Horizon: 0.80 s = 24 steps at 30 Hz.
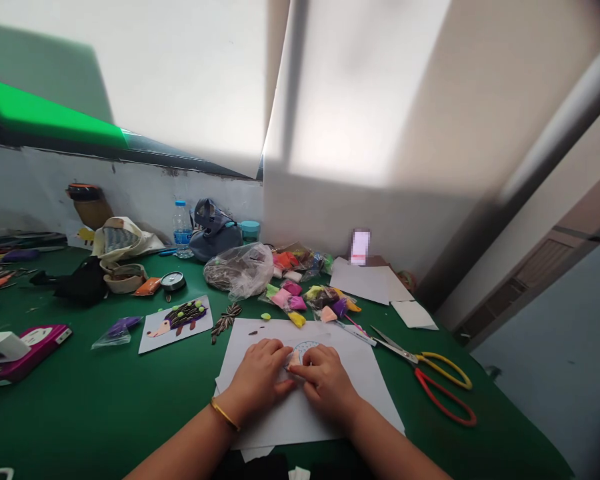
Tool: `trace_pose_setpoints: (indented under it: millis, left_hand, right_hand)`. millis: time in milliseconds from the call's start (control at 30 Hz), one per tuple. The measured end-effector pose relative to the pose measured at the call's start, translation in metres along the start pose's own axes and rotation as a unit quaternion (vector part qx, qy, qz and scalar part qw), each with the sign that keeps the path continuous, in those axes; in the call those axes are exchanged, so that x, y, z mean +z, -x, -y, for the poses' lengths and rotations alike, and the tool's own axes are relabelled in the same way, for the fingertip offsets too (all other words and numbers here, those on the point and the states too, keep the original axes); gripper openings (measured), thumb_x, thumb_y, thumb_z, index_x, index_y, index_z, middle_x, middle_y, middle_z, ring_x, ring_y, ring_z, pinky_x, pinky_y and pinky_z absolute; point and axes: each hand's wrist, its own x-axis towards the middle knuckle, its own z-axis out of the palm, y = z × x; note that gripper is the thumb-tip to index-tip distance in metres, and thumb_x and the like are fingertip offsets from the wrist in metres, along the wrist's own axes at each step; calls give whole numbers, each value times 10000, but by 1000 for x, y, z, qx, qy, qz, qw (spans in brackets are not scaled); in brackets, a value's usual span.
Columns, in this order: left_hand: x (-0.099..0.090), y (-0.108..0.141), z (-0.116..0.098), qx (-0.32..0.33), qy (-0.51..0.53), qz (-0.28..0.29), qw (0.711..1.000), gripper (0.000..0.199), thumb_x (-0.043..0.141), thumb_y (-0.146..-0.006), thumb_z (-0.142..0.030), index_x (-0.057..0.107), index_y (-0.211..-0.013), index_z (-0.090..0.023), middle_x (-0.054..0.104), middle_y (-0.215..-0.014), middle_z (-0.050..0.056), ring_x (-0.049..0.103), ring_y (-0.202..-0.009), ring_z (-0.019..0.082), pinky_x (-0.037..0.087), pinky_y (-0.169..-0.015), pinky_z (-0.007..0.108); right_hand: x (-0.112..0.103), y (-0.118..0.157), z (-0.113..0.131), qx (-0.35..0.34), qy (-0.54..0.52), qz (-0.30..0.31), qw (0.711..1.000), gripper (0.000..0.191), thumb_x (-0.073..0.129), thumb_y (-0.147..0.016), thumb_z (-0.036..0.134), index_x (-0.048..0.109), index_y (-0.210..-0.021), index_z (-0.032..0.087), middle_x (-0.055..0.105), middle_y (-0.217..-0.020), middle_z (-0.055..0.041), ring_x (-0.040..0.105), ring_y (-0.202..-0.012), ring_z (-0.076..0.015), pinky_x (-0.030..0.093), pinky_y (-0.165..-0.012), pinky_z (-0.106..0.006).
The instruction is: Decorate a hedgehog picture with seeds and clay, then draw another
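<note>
On the paper (275, 423), L hand (260, 368) & R hand (329, 380) touch peach clay (295, 360), grip unclear; vis. blue drawing (307, 345) uncovered, est. early stage.

Bright glare on pale backdrop, soft broad shadows; tabletop dimmer; edges stretched, corners blurred; phone-shaped patch pixelated.

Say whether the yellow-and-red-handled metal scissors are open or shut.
Open: the scissors have their blade tips apart and handle loops spread.
</note>
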Motion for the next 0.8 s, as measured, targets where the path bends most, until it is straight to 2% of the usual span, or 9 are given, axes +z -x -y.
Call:
trace_pose_setpoints:
  millis: [167, 400, 633, 800]
  left_hand:
    - [-2, -1, -1, -1, 4, 2, 1000, 472, 740, -765, -364, 604, -1205, -260, 616, -1145, 66, 540, -1094, 279, 420, -953, 422]
    - [0, 0, 2, -8, 22, 2, 1000, 520, 777, -726, -332, 602, -1209, -253, 616, -1181, 61, 543, -1119, 278, 417, -970, 419]
    - [-3, 0, -1, -22, 37, -3, 999, 434, 778, -730, -320, 626, -1128, -237, 627, -1162, 59, 550, -1115, 273, 421, -959, 408]
    - [-3, -1, -1, -22, 41, -8, 999, 405, 767, -743, -308, 625, -1116, -233, 628, -1160, 67, 554, -1099, 269, 424, -948, 404]
  right_hand:
    - [-1, -3, 4, -5, 25, 37, 999, 436, 604, -715, 72, 726, -1050, 323, 609, -914, -21, 501, -881, -201, 323, -802, -358]
    - [-5, -2, 3, 49, -2, 14, 999, 498, 574, -698, 11, 738, -1041, 332, 583, -883, -20, 510, -887, -193, 335, -806, -340]
    - [-4, -3, 6, 26, 30, 46, 998, 397, 603, -732, 75, 724, -1033, 304, 599, -921, -26, 497, -898, -197, 321, -807, -342]
    - [-3, -3, 2, 38, 2, 26, 999, 449, 593, -726, 41, 737, -1041, 326, 589, -903, -16, 510, -902, -189, 325, -816, -333]
